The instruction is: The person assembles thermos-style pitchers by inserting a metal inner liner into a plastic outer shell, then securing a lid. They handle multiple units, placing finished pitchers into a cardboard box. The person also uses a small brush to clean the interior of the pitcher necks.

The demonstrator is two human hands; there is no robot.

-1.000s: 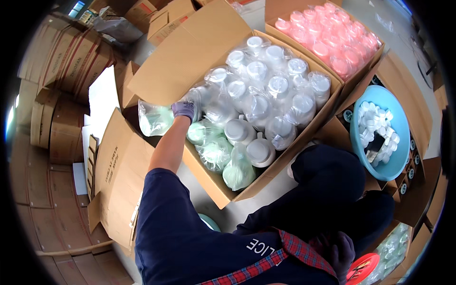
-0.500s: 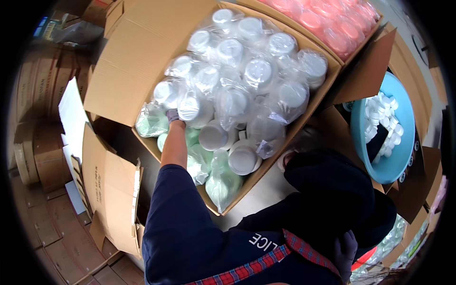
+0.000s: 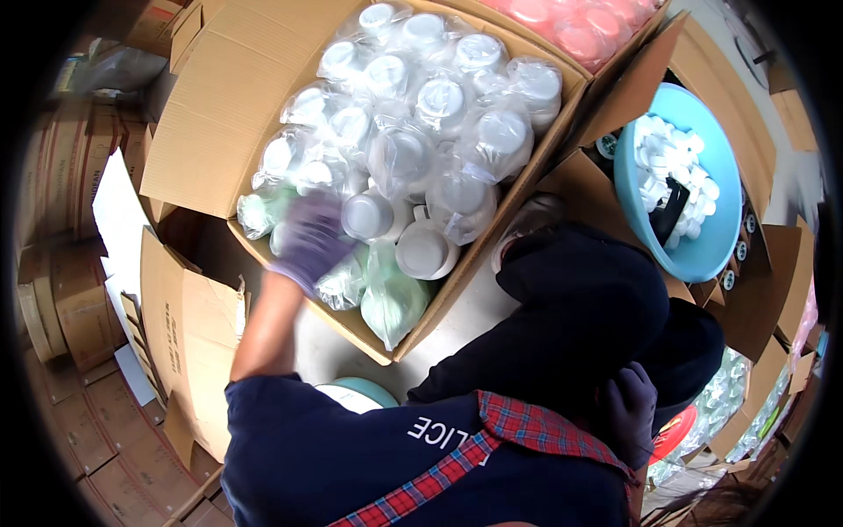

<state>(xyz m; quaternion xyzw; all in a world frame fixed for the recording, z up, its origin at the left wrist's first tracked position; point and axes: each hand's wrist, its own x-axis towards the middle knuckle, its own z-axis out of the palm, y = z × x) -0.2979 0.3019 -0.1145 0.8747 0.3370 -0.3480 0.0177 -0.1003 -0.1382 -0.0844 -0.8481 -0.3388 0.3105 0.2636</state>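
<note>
My left hand (image 3: 309,239) is smearing into a purple blur over the bagged jars (image 3: 413,149), so I am not making out what its fingers are gripping. My right hand (image 3: 629,413) is lying half buried in dark clothing. The pink lids (image 3: 580,26) are getting cut off at the top edge. A black object (image 3: 669,211) is sitting unclear in the blue basin (image 3: 702,255).

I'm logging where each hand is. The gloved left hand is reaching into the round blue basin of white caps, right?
Not quite. In the head view the gloved left hand is reaching into the big cardboard box of bagged white jars, not the basin. The round blue basin of white caps sits off to the right, untouched.
</note>
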